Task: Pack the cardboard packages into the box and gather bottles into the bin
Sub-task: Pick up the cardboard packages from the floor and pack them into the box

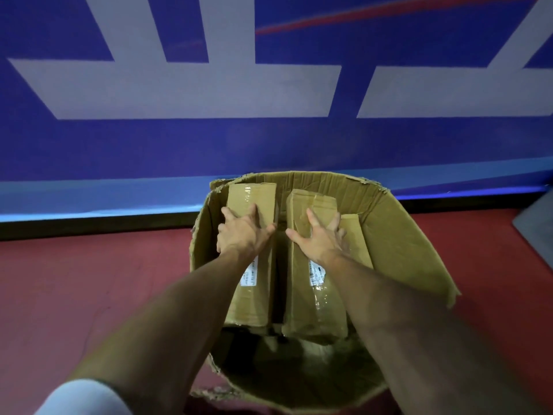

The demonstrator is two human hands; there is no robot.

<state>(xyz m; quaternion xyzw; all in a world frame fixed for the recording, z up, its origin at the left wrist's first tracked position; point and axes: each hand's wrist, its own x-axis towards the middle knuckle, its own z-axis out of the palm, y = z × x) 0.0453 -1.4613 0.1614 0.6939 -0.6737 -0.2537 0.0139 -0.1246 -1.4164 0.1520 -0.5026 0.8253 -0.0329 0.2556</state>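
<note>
Left hand (244, 232): fingers straight and spread, palm down, pressing flat on the upper face of the left package (254, 301). Nothing is gripped.
Right hand (321, 238): same posture, flat on the right package (314, 307), with the outer fingers reaching toward a third package (356, 235) just beside it.

Location: all three packages lie inside the box (398, 241), an open carton with torn rims standing on the red floor (89, 280) below a blue wall panel (179, 139). The left and right packages lie lengthwise side by side with a dark gap between them. The third is wedged between the right package and the right box wall. No bottles or bin in view.

Handling, judged:
- The packages are long rectangular cartons, stiff enough to take a flat palm press without denting. Weight cannot be read from this view; probably light to moderate.
- Clear tape runs over the right package and looks glossy, so expect palms to slide there. Bare cardboard gives better friction.
- Best hold for lifting or shifting is across the narrow width, thumb on one long edge and fingers on the other, near mid-length. Avoid the white label (250, 274).
- The box walls are soft and ragged, so do not lever against them.
- Closing the gap calls for a sideways push on the long faces.
</note>
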